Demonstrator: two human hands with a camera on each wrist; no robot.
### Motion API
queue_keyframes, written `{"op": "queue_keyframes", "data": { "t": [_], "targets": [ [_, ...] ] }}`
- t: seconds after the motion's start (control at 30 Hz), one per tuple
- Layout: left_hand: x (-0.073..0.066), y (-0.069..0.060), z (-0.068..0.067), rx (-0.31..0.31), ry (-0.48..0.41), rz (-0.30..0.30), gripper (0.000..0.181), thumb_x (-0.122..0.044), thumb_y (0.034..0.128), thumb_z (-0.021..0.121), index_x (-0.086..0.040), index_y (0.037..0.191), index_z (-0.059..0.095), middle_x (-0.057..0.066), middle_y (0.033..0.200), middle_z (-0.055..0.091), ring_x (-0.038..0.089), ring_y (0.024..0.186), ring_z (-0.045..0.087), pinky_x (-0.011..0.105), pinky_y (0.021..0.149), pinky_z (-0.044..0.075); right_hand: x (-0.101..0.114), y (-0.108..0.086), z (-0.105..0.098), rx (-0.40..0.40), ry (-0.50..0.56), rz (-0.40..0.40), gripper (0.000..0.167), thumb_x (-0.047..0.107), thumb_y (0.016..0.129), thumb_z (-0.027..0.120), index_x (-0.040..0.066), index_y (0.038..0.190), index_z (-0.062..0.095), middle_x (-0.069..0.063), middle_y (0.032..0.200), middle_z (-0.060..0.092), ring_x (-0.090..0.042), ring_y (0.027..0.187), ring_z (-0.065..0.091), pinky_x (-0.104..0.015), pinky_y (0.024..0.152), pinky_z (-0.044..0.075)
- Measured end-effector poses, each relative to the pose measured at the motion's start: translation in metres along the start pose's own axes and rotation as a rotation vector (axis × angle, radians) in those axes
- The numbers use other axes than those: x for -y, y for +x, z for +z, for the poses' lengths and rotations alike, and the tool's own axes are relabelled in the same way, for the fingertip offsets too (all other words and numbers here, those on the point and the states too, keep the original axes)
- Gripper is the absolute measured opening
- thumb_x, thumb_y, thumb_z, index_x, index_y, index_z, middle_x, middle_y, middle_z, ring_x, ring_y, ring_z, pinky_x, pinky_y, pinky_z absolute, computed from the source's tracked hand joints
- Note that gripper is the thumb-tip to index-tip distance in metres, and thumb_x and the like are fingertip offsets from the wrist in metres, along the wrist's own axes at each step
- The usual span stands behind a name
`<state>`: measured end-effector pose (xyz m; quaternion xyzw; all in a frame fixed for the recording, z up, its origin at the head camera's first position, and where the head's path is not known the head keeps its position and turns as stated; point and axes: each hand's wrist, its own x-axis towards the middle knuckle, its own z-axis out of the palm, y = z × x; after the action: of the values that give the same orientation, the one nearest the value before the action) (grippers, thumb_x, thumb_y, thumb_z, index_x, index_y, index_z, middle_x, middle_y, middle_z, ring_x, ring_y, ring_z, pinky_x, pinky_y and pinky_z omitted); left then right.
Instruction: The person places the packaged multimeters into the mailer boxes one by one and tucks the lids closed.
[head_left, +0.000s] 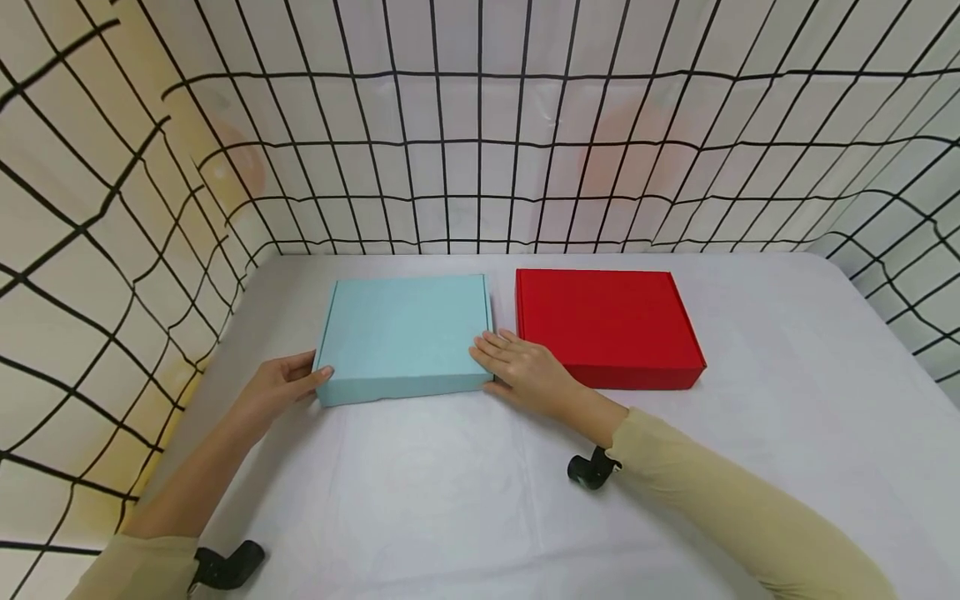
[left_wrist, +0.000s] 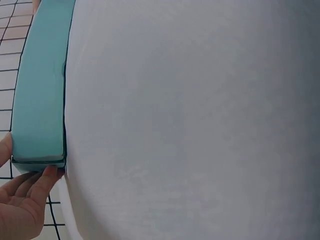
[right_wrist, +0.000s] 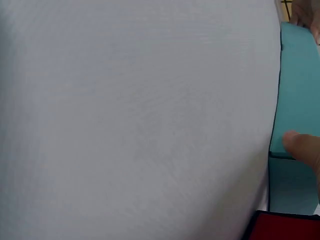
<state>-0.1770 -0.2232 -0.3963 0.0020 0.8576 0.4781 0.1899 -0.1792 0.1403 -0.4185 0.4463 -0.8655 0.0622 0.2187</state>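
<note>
A flat light blue box [head_left: 408, 333] lies closed on the white table, slightly askew. My left hand [head_left: 277, 387] holds its near left corner, thumb on the upper edge and fingers against the left side. In the left wrist view those fingertips [left_wrist: 50, 172] press the box's end near its bottom edge. Over the near right corner rests my right hand [head_left: 528, 371], its fingers laid straight on the lid. The right wrist view shows the right thumb [right_wrist: 300, 145] on the front face. Beside it to the right sits a closed red box [head_left: 607, 325], a narrow gap apart.
Black wire grid panels [head_left: 480, 142] stand along the back, left and right of the table. White cloth [head_left: 450, 492] covers the tabletop in front of the boxes. A black wrist camera [head_left: 592, 468] hangs below the right sleeve, another [head_left: 232, 565] by the left.
</note>
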Motion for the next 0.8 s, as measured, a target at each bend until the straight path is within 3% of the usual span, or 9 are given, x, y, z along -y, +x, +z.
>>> {"op": "queue_keyframes", "data": {
  "t": [0.43, 0.57, 0.8],
  "targets": [
    [-0.004, -0.002, 0.0, 0.012, 0.012, 0.006, 0.082, -0.041, 0.0901, 0.056, 0.008, 0.143, 0.017, 0.028, 0.143, 0.028, 0.039, 0.13, 0.032, 0.046, 0.102, 0.033, 0.004, -0.003, 0.002, -0.014, 0.07, 0.046, 0.057, 0.016, 0.076, 0.075, -0.002, 0.126, 0.054, -0.015, 0.127, 0.056, -0.027, 0.122, 0.05, -0.039, 0.103, 0.036],
    [-0.006, -0.002, 0.001, 0.003, 0.03, -0.008, 0.082, -0.042, 0.0902, 0.056, 0.008, 0.143, 0.017, 0.029, 0.143, 0.028, 0.039, 0.13, 0.033, 0.044, 0.1, 0.035, 0.015, -0.001, -0.003, 0.051, 0.177, 0.212, 0.057, 0.026, 0.084, 0.068, 0.0, 0.131, 0.049, -0.015, 0.135, 0.048, -0.027, 0.129, 0.041, -0.039, 0.106, 0.031],
    [-0.006, -0.002, 0.002, -0.007, 0.029, -0.001, 0.081, -0.041, 0.0904, 0.056, 0.009, 0.142, 0.019, 0.029, 0.142, 0.03, 0.039, 0.128, 0.036, 0.042, 0.098, 0.037, 0.032, 0.018, -0.014, 0.092, 0.591, 0.627, 0.073, 0.036, 0.093, 0.052, -0.005, 0.144, 0.02, -0.02, 0.15, 0.02, -0.029, 0.139, 0.019, -0.043, 0.106, 0.028]
  ]
}}
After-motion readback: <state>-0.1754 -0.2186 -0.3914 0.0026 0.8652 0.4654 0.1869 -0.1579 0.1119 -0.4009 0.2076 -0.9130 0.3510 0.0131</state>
